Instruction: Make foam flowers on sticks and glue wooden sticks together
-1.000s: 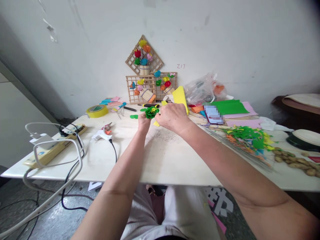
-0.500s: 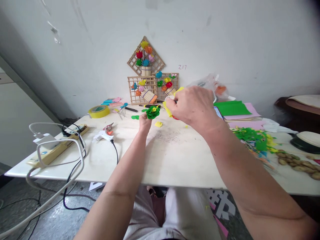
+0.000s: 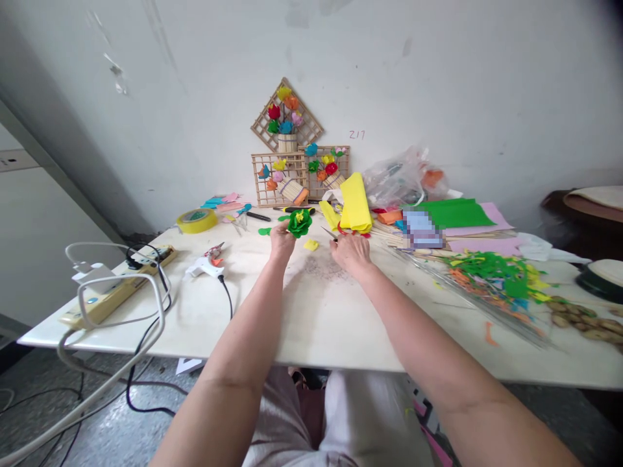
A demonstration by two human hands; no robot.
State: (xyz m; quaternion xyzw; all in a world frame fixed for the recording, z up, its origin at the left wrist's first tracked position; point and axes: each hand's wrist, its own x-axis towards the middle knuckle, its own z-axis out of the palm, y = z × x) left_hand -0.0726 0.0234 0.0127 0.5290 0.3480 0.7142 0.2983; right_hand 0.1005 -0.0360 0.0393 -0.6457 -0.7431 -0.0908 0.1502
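Note:
My left hand (image 3: 282,240) is closed on a green paper flower (image 3: 300,223) with a yellow centre, held above the table; its stem is hidden by the fingers. My right hand (image 3: 351,253) is low over the table, to the right of the flower. Its fingers are closed on a pair of scissors (image 3: 328,231), whose thin blade points left, with red showing behind the hand. Between the hands lies a small yellow paper piece (image 3: 311,244). Folded yellow paper (image 3: 357,202) sits just beyond my right hand.
Lattice panels with paper flowers (image 3: 278,180) lean on the wall. At left are yellow tape (image 3: 197,221), a white glue gun (image 3: 206,266) and a corded power strip (image 3: 117,288). Wires (image 3: 479,298), paper scraps (image 3: 511,272), green sheets (image 3: 460,213) and a pixelated phone (image 3: 422,229) lie right.
My right hand has come down and toward the middle, away from the yellow paper, and closed on the scissors. The yellow paper now lies at the back. My left hand still holds the flower.

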